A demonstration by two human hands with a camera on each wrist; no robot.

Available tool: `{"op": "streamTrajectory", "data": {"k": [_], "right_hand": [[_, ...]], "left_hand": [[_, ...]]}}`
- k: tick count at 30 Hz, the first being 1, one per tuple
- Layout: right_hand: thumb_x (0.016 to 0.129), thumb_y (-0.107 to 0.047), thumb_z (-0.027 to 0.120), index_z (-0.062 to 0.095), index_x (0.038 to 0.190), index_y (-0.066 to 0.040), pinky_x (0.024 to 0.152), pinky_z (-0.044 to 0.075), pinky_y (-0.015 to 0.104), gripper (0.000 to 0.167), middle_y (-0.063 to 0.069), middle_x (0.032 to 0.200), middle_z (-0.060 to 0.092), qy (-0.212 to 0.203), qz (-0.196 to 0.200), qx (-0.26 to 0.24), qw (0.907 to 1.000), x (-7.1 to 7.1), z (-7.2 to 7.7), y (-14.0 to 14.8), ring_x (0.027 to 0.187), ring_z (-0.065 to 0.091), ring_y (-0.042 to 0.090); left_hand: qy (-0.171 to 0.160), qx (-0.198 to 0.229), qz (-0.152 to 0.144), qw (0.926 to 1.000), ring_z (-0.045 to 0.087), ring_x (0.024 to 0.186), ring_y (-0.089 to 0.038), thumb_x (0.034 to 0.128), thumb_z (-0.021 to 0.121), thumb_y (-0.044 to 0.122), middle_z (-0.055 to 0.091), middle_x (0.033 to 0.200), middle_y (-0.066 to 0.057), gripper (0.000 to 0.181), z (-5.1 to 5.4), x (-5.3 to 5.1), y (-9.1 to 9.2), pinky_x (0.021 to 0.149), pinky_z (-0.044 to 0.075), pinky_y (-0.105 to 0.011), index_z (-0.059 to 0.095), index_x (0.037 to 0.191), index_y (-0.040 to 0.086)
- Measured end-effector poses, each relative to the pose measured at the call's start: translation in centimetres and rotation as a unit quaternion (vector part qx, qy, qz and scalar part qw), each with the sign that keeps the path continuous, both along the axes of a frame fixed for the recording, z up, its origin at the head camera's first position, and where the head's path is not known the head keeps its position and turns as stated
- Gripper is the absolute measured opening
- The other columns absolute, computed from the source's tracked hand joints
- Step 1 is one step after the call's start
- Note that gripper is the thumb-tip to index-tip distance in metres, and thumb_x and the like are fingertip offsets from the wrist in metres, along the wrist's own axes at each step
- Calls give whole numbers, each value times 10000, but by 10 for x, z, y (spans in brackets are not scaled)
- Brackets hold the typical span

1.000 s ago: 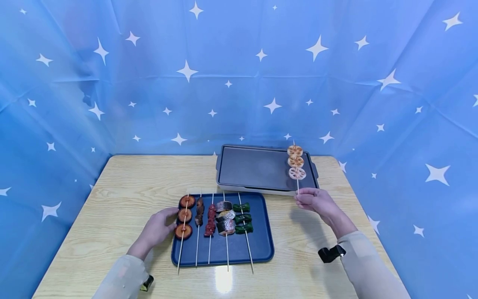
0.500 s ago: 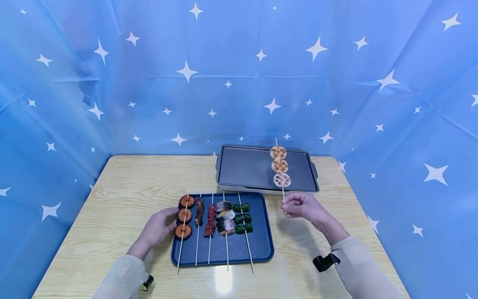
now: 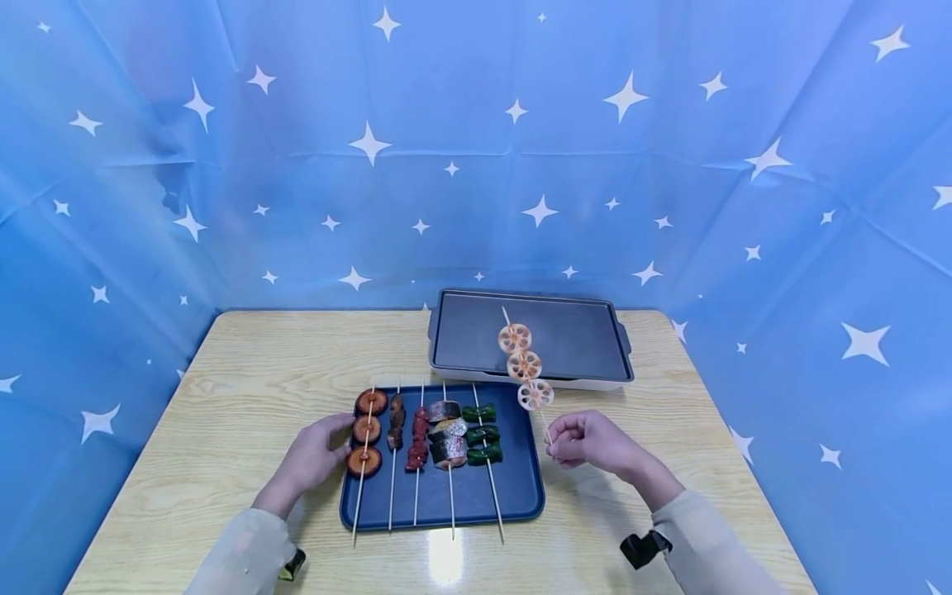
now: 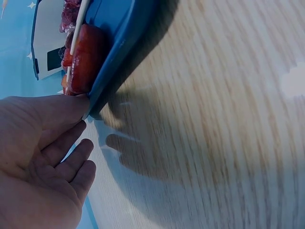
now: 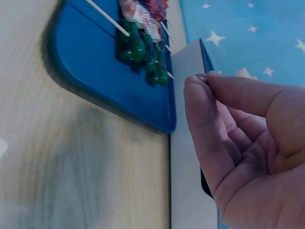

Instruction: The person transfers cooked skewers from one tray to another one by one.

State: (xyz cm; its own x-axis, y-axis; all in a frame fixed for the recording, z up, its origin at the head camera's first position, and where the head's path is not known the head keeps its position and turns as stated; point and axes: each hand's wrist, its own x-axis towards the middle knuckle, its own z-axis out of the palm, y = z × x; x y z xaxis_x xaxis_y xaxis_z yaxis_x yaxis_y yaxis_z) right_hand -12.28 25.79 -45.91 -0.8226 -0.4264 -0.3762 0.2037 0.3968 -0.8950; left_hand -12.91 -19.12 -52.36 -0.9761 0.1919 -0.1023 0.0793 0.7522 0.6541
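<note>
My right hand [image 3: 587,438] pinches the thin stick of a lotus root skewer [image 3: 524,365] between thumb and fingertips. Its three slices hang tilted over the front edge of the griddle [image 3: 476,330] and the tray's back right corner. In the right wrist view the right hand [image 5: 248,138] hides most of that skewer. My left hand [image 3: 316,454] rests against the left edge of the blue tray [image 3: 521,496], beside the mushroom skewer [image 3: 367,428]. In the left wrist view, the fingertips of the left hand [image 4: 43,152] touch the tray's rim, the lower fingers loosely bent.
Also on the tray lie a brown meat skewer [image 3: 397,420], a red meat skewer [image 3: 419,438], a fish skewer [image 3: 448,434] and a green pepper skewer [image 3: 483,434]. Several sticks overhang its front edge. A starry blue curtain [image 3: 446,190] closes off the wooden table [image 3: 283,355] behind.
My right hand has carried the lotus root skewer leftward and toward me, from the griddle's right side to near the tray, tilting its tip left. The left hand stays in place.
</note>
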Motion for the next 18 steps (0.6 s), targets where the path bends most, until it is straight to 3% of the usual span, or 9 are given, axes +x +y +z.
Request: {"op": "streamTrajectory", "data": {"k": [6,13,18], "right_hand": [[882,-19,636,619,955,100,656,569,317,141,37,745,631,-10,240,84,9997,11,-4,0,664,573,112],[833,-3,663,622,920,118,555,459,211,155,11,678,569,3,471,248,9986,23,-8,6,607,511,94],[811,15,659,601,844,107,533,403,196,114,-9,630,527,-183,617,187,9978,31,-10,10,573,475,80]], "left_hand": [[11,-85,-26,10000,452,1322,-448,872,648,2,535,1387,-248,476,-2,-1,-2,1103,369,-581,550,1337,-35],[-5,-94,-32,10000,449,1323,-449,870,651,1,533,1389,-247,478,-4,-1,-2,1103,370,-582,551,1336,-33],[-11,-68,-37,10000,450,1321,-453,870,649,-1,534,1387,-250,477,-2,-1,-2,1101,369,-586,550,1336,-36]]}}
